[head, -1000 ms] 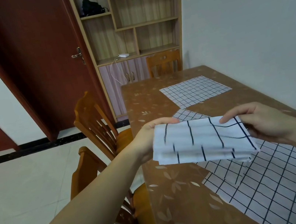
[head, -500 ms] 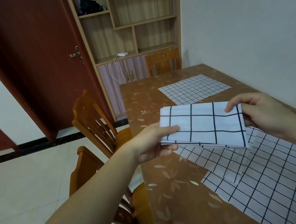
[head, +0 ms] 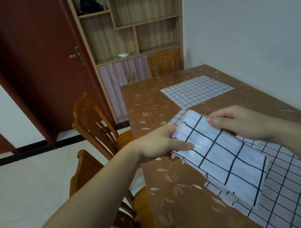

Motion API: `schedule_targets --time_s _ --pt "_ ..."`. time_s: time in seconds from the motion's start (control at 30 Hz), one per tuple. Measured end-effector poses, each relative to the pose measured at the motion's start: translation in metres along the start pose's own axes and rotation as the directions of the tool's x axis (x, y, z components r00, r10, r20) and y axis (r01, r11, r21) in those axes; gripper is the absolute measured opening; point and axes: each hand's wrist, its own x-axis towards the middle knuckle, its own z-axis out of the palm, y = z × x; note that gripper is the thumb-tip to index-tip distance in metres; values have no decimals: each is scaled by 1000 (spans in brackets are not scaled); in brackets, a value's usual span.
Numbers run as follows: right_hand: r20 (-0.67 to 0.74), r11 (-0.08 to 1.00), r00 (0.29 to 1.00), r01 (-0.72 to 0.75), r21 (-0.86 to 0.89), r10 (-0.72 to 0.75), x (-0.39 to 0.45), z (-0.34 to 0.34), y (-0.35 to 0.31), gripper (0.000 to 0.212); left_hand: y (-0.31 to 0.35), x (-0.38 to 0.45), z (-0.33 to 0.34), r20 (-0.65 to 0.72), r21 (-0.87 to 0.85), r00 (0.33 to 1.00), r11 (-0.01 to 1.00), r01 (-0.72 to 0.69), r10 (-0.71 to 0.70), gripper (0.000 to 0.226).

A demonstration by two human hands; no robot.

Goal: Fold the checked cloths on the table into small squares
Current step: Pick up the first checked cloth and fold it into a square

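Note:
A folded white cloth with dark check lines hangs in the air above the table, tilted down toward me. My left hand pinches its upper left edge, thumb on top. My right hand grips its upper right edge, fingers over the top. Beneath it a large checked cloth lies spread flat on the near right of the table. Another checked cloth lies flat further back.
The brown leaf-patterned table stands against the white wall on the right. Two wooden chairs stand along its left side, a third chair at the far end. A shelf cabinet and red door lie beyond.
The folded cloth has swung from lying level between my hands to hanging lengthwise toward me. Both hands have come closer together at its far end.

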Motion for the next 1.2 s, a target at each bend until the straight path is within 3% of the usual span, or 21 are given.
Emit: schedule_targets --time_s 0.07,0.13,0.23,0.3,0.4,0.47,0.53,0.67,0.77,0.83,0.87,0.93,0.97,1.03,1.1,1.2 --pt "-49 999 998 42 2 -42 4 5 3 64 1 0 1 16 45 1000 999 4 -5 26" --pt "-130 997 991 53 63 -45 5 8 3 53 -2 0 0 -38 10 999 1000 12 -11 22" --pt "-256 983 967 55 175 -9 7 11 5 36 -8 5 2 -284 -238 959 970 -52 -18 19" --pt "-328 988 945 50 149 2 10 12 8 37 -5 11 9 -438 -437 896 888 -141 -73 13" --pt "-403 994 915 44 104 1 11 17 8 36 -2 24 23 -557 -555 819 795 -244 -137 16" --pt "-445 993 895 48 111 6 12 19 7 32 1 29 29 -598 -538 791 798 -272 -134 21" --pt "-509 994 861 73 87 -19 12 20 5 43 4 30 33 -602 -533 790 793 -295 -112 22" --pt "-651 991 754 134 19 -90 8 19 1 50 7 26 35 -503 -513 864 811 -280 -20 25" --pt "-698 987 710 160 35 -90 7 13 6 52 0 21 38 -390 -255 918 948 -189 78 26" --pt "-716 990 696 132 52 -56 6 11 11 55 -6 20 40 -369 -55 916 980 -192 159 22" --pt "-708 991 705 117 62 -40 5 11 14 57 -8 19 40 -392 1 902 981 -194 179 28" --pt "-615 985 788 101 137 5 0 14 15 59 -10 19 41 -457 46 864 975 -215 212 51" --pt "-518 977 854 75 202 42 -4 16 14 57 -10 19 39 -477 41 850 972 -232 223 62" --pt "-246 965 965 -21 260 87 -12 21 14 50 -8 15 36 -508 -7 831 964 -265 225 61" --pt "-38 969 995 -82 231 94 -18 25 18 38 -8 11 31 -520 -22 826 964 -266 217 57" --pt "-15 962 996 -78 263 85 -23 28 25 31 -8 7 25 -575 -15 796 970 -242 190 59"
